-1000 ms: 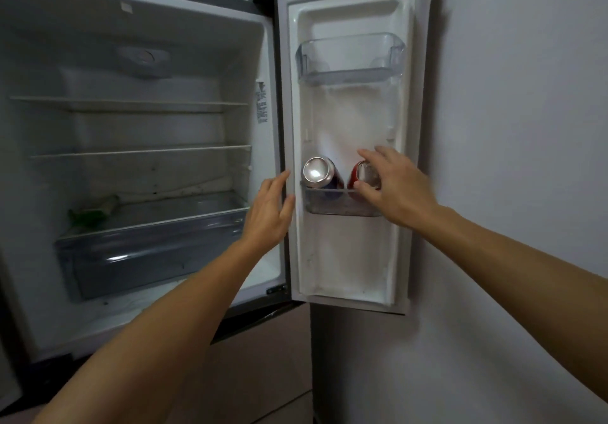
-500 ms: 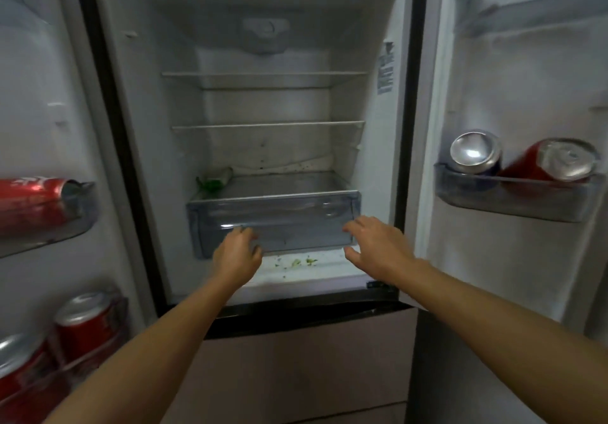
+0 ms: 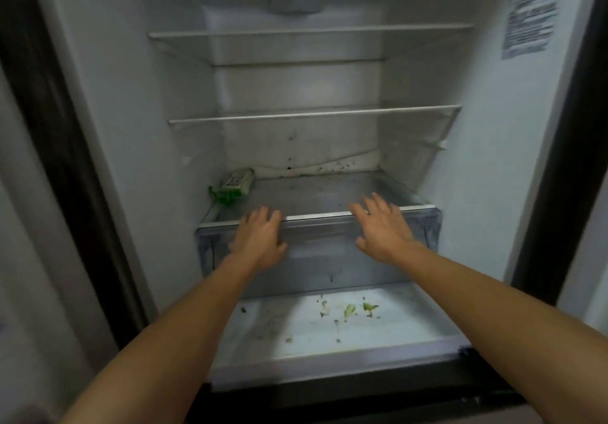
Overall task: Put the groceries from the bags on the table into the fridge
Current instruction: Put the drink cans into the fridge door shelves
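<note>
The fridge stands open in front of me, its inside nearly bare. A clear plastic drawer point(image 3: 329, 252) sits at the bottom under a glass cover point(image 3: 316, 190). My left hand point(image 3: 258, 239) rests on the drawer's front near its top edge, fingers curled over the rim. Further right, my right hand point(image 3: 383, 228) hovers at the same rim with its fingers spread, holding nothing. At the back left of the cover lies a small green and white packet point(image 3: 235, 183). No bags or table are in view.
Two bare glass shelves point(image 3: 312, 113) span the upper part of the fridge. Green scraps point(image 3: 350, 310) litter the white floor below the drawer. The dark door frame point(image 3: 59, 147) runs down the left, and a label point(image 3: 529, 12) is stuck on the right inner wall.
The view has closed in on the fridge interior, and the door bins with cans have left the frame. Both hands have risen from the drawer's front to its top rim.
</note>
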Demonstrator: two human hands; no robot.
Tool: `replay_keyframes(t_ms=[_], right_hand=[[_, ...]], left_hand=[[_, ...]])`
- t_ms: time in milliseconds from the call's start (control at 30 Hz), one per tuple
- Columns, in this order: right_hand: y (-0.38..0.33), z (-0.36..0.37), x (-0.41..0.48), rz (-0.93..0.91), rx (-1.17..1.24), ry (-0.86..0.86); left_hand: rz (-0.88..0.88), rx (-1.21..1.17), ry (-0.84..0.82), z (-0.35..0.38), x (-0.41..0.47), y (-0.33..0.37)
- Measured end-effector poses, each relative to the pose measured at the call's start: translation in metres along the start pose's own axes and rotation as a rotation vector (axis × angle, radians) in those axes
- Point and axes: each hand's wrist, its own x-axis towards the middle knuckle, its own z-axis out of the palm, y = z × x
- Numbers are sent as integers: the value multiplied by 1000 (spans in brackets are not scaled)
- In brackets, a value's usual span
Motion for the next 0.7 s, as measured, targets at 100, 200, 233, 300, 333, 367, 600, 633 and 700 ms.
replay_keyframes(t_ms=[100,200,233,300,333,367,600,633,700], right_hand=[[5,20,17,23,4,53],[3,31,17,39,37,163],[1,32,15,40,38,174],[0,31,11,41,37,193],[0,29,8,40,42,201],[0,27,3,39,49,209],[0,-1,-36,19,59,208],[0,-5,-44,17,65,220],[1,-13,-60,9,71,225]], left_hand=[[-16,58,33,13,5,3],[-33,47,72,18,4,5],[-37,45,75,18,3,6],[-43,60,64,14,-1,8],[-41,71,60,12,-4,10],[-37,78,60,10,-8,11],[-45,104,45,-24,-42,25],[-50,106,41,-30,-49,28],[-59,112,29,-39,-64,34]])
